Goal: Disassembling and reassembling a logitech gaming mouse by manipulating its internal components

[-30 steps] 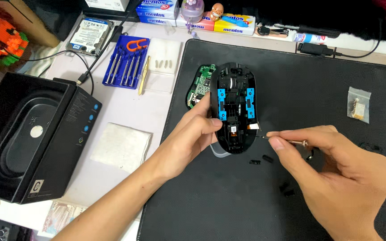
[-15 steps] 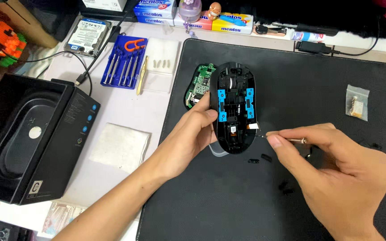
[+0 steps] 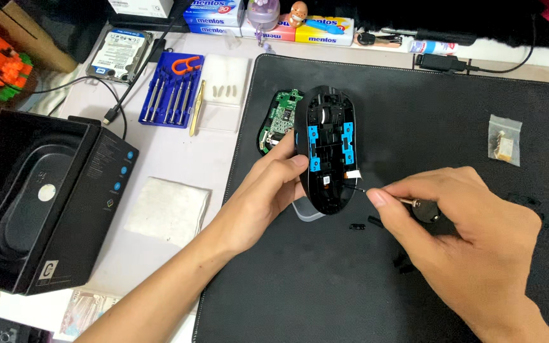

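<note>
Right now the left hand (image 3: 268, 190) cups the opened black computer mouse shell (image 3: 329, 152), which lies near the middle of the large black desk mat (image 3: 414, 127) with its blue-tabbed inside facing up. Thumb and fingers curl against the shell's left flank, pressing on it to hold it. The right hand (image 3: 459, 222) comes in from the lower right corner of the mat, its fingers pinched tight around a slim precision screwdriver (image 3: 382, 194); the thin metal tip sits at the shell's lower right rim, though whether it actually touches a screw I cannot tell. A green circuit board (image 3: 279, 117) leans just beside the shell on its left, partly tucked behind it. A few small black loose parts (image 3: 357, 226) lie on the mat just below the screwdriver. Out toward the mat's right edge rests a small clear plastic bag (image 3: 504, 140) with pale bits inside. Off the mat, on the white tabletop (image 3: 160, 152), a blue tray of small screwdrivers (image 3: 174, 92) sits near the far edge, with a bare silver hard drive (image 3: 121, 56) to its left. A folded white cloth (image 3: 168, 209) lies closer in, and an open black box with an oval moulded insert (image 3: 36, 197) fills the left edge.
</note>
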